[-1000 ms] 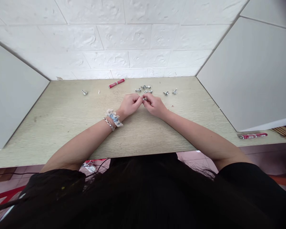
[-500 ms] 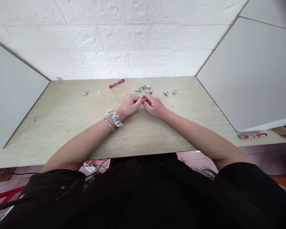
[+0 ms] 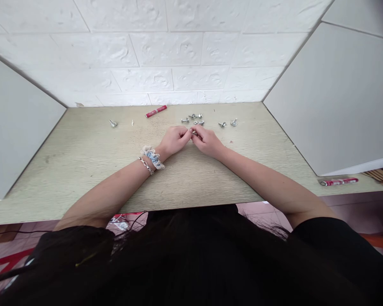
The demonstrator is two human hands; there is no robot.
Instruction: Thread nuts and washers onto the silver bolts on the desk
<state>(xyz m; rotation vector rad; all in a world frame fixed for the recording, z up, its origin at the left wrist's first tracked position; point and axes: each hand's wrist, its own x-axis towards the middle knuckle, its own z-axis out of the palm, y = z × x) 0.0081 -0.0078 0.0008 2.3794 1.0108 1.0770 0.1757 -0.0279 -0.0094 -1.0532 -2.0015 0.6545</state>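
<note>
Thumb and fingertips of my left hand (image 3: 175, 139) are pinched together, meeting my right hand (image 3: 208, 140) just above the table. Between them is a small silvery bolt (image 3: 194, 133), mostly covered by the fingers. My right hand is also closed on it, thumb and index finger together. Right behind the hands lie more metal bolts with nuts: one bolt (image 3: 185, 120) on its side, a pair (image 3: 196, 116) further back, and a nut (image 3: 195, 123) close to my right fingertips. Two bolts with wide washers (image 3: 222, 125) (image 3: 234, 123) rest to the right.
Another bolt with a washer (image 3: 112, 123) lies far left, near a small white scrap (image 3: 132, 123). A red tube (image 3: 156, 111) is by the white brick wall (image 3: 153, 80). White panels (image 3: 338, 97) flank the table (image 3: 83, 170). A second red tube (image 3: 338, 182) sits at the right edge.
The fingers have shifted very slightly around the bolt, and less of its metal shows. Both arms and the loose bolts stay where they were.
</note>
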